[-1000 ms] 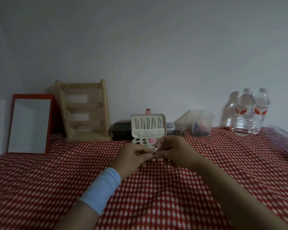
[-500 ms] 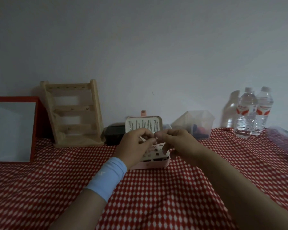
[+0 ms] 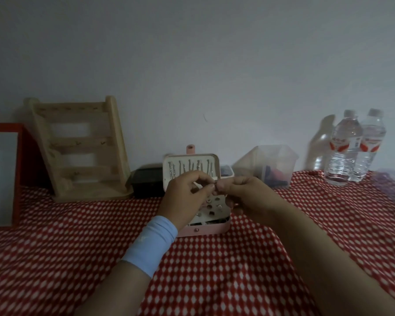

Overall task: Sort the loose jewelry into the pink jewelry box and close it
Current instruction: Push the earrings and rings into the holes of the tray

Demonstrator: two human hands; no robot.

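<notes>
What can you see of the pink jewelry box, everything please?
The pink jewelry box stands open on the red checked cloth, snap stud facing the camera. Its upright lid, cream-lined, carries a row of silvery chains and a pink tab on top. The cream tray holds small pieces. The left hand and right hand, pinching a small trinket, hide part of it.

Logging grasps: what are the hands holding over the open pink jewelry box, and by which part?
Left hand and right hand pinch a tiny dark piece together; which part, too small to tell.
</notes>
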